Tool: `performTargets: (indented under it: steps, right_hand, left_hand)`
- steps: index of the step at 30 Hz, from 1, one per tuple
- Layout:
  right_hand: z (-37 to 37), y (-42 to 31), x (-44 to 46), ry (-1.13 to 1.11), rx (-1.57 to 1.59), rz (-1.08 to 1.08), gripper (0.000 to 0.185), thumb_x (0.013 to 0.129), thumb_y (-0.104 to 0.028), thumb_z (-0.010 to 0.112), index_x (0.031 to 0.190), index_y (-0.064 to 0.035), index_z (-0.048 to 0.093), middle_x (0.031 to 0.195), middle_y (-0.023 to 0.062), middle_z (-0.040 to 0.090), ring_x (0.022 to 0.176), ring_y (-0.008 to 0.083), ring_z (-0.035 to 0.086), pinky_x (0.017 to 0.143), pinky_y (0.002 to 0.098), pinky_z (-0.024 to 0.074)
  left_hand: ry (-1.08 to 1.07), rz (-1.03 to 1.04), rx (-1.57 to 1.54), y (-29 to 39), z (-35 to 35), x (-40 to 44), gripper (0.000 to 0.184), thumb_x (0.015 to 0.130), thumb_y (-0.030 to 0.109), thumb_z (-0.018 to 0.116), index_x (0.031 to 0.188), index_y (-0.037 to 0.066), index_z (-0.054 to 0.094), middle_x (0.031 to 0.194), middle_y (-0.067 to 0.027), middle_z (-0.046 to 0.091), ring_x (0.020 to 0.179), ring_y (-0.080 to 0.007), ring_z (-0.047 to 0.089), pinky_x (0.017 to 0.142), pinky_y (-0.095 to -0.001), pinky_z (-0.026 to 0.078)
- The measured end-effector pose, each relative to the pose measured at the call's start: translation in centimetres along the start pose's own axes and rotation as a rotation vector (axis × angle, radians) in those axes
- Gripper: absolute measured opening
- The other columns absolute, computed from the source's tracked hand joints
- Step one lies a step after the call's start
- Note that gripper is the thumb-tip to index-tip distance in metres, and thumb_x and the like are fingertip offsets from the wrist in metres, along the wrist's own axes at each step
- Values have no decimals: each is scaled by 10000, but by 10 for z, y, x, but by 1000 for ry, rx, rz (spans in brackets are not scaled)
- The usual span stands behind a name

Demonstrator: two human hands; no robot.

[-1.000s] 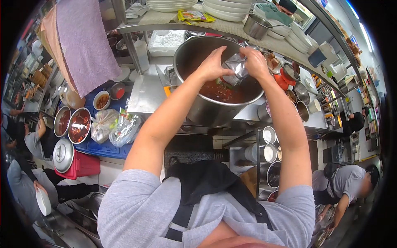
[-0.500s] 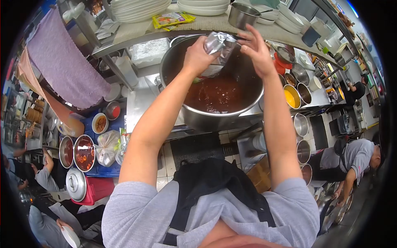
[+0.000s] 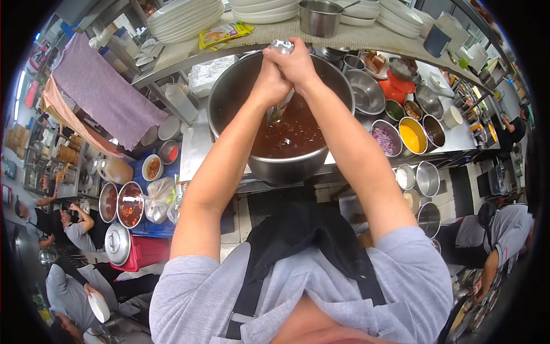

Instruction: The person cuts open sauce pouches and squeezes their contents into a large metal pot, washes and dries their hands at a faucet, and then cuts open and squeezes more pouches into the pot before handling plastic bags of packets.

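Both my hands are wrapped round a silver foil pouch [image 3: 282,46], held upright over a large steel pot [image 3: 289,171]. My left hand [image 3: 271,81] grips it on the left, closed. My right hand [image 3: 299,67] is closed on it from the right, its fingers against the left hand. The crumpled top of the pouch sticks out above the fists, and part of its lower end shows below them. Red-brown liquid [image 3: 286,140] with small bits on its surface lies in the pot. Most of the pouch is hidden by my fingers.
A shelf above the pot carries stacked white plates [image 3: 186,20], a yellow packet [image 3: 225,35] and a small saucepan [image 3: 319,18]. To the right stand bowls of chopped onion [image 3: 385,139] and yellow liquid [image 3: 412,136]. Co-workers stand at both sides, one [image 3: 498,235] at right.
My right hand, earlier apart with fingers spread beside the pouch, has closed on it against my left hand. The pouch is now squeezed narrow. The view has shifted slightly.
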State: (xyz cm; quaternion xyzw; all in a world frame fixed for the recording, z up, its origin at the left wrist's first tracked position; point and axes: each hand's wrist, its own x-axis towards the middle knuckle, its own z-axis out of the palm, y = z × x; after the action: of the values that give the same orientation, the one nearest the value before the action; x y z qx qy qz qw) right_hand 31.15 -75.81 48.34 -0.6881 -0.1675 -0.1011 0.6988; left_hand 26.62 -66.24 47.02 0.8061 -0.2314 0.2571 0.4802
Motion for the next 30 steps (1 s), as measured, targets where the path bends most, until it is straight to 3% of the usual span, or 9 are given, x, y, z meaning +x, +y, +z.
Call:
performTargets:
  steps: [1, 5, 7, 14, 18, 21, 24, 28, 30]
  right_hand:
    - [-1, 5, 8, 1, 14, 11, 726, 758, -234, 858, 1289, 70, 468, 1104, 177, 652, 957, 212, 652, 813, 334, 551]
    - [-10, 1, 18, -4, -62, -63, 550, 695, -166, 809, 1146, 78, 609, 1076, 230, 685, 981, 234, 670, 833, 366, 539]
    - [-7, -7, 14, -121, 117, -68, 513, 689, -162, 814, 1106, 72, 627, 945, 160, 704, 841, 187, 671, 740, 333, 541]
    - [-4, -14, 7, -316, 248, -156, 265, 743, -45, 784, 898, -33, 570, 765, 27, 648, 704, 91, 601, 625, 275, 493]
    - [-10, -14, 1, -439, 215, -144, 323, 726, -36, 802, 921, -41, 544, 788, 28, 642, 715, 92, 605, 648, 267, 496]
    - [-3, -8, -2, -326, 346, -149, 477, 724, -75, 827, 1107, -28, 547, 892, 69, 652, 794, 127, 623, 727, 291, 518]
    - [13, -16, -20, -79, -36, -235, 904, 697, -240, 877, 1439, -44, 400, 1088, 166, 640, 971, 243, 634, 922, 362, 502]
    - [32, -22, -22, 94, -255, -148, 766, 678, -301, 881, 1302, -23, 535, 1041, 181, 677, 973, 254, 653, 906, 364, 507]
    - [36, -18, -4, 128, -342, -112, 473, 724, -253, 864, 1066, -15, 639, 867, 110, 681, 818, 204, 651, 757, 347, 529]
  left_hand:
    - [-3, -236, -25, 14, -6, -7, 798, 733, 170, 784, 1396, -1, 373, 1253, -173, 593, 1139, -292, 592, 1020, -373, 447]
    - [-72, -358, 115, 6, -14, -12, 969, 664, 232, 873, 1450, 20, 348, 1289, -153, 583, 1183, -218, 570, 1018, -347, 448]
    - [-75, -291, -94, -3, -13, -11, 999, 650, 228, 886, 1466, 29, 345, 1282, -136, 586, 1180, -205, 567, 1009, -340, 453]
    - [-101, -291, -277, -9, -6, -17, 722, 675, 164, 838, 1300, 27, 504, 1129, -55, 656, 1028, -171, 630, 919, -343, 500]
    - [-122, -316, -215, -20, 2, -22, 631, 689, 131, 809, 1245, 22, 532, 1107, -54, 664, 999, -160, 638, 874, -340, 518]
    - [0, -244, -77, -22, 6, -17, 622, 731, 212, 787, 1269, 45, 523, 1129, -127, 679, 1022, -282, 671, 905, -392, 519]
    - [107, -329, 439, -20, 6, -13, 424, 837, 338, 689, 1143, 51, 629, 1131, -224, 669, 1014, -374, 672, 821, -452, 527]
    - [456, -95, -104, -47, 35, -18, 373, 823, 325, 703, 1033, 20, 660, 982, -205, 704, 962, -411, 677, 767, -492, 528]
    - [287, -231, 250, 2, 17, -20, 383, 825, 317, 704, 1056, 18, 641, 995, -209, 701, 958, -436, 669, 785, -492, 524]
